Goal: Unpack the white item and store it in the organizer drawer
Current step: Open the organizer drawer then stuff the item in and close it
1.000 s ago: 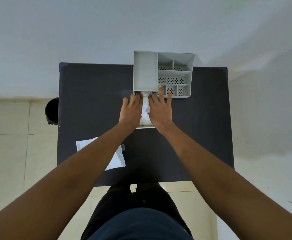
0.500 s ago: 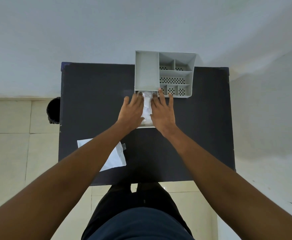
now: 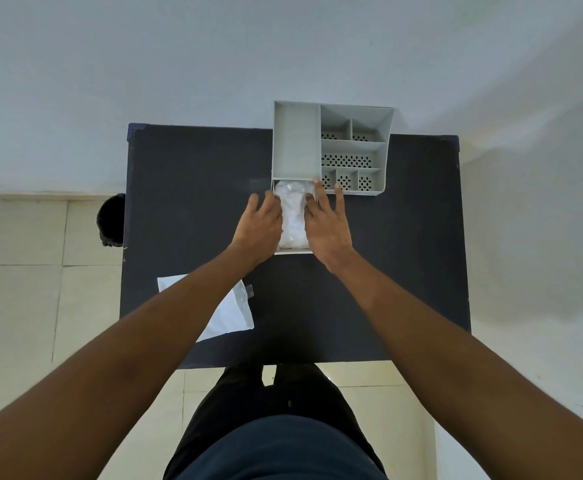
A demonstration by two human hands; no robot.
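A grey desk organizer (image 3: 297,143) stands at the far edge of the dark table (image 3: 186,188). Its drawer (image 3: 291,251) is pulled out toward me. The crumpled white item (image 3: 293,216) lies inside the drawer. My left hand (image 3: 260,225) rests flat on the item's left side and my right hand (image 3: 326,223) on its right side, fingers spread and pressing down. The hands hide the drawer's side walls.
An empty white plastic packaging bag (image 3: 229,311) lies on the table at the near left, partly under my left forearm. A black round object (image 3: 111,220) stands on the floor beside the table's left edge. A wall rises behind the organizer.
Both hands stayed on the white item and shifted slightly; my left fingers have spread a little to the left. The item sits in the same place in the drawer.
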